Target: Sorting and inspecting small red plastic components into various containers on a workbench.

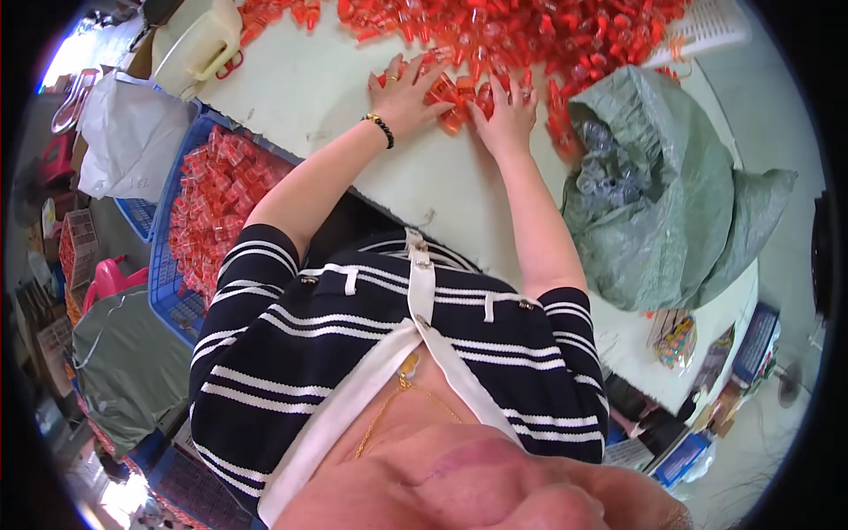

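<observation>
A large pile of small translucent red plastic pieces (530, 40) covers the far part of the white table (353, 53). At its near edge my left hand (408, 99) lies palm down with fingers spread, reaching over several pieces. My right hand (507, 122) rests just to the right, its fingers apart and touching pieces at the pile's edge. Between the two hands sits a small cluster of red pieces (452, 99). Neither hand is wrapped round a piece, though the fingertips partly hide what lies under them.
On the right of the table stands an open green bag (689, 203) holding greyish clear pieces (609, 168). A blue crate (163, 283) of red pieces is at my left, near a white sack (132, 132). A cream plastic jug (199, 53) sits at the table's far left.
</observation>
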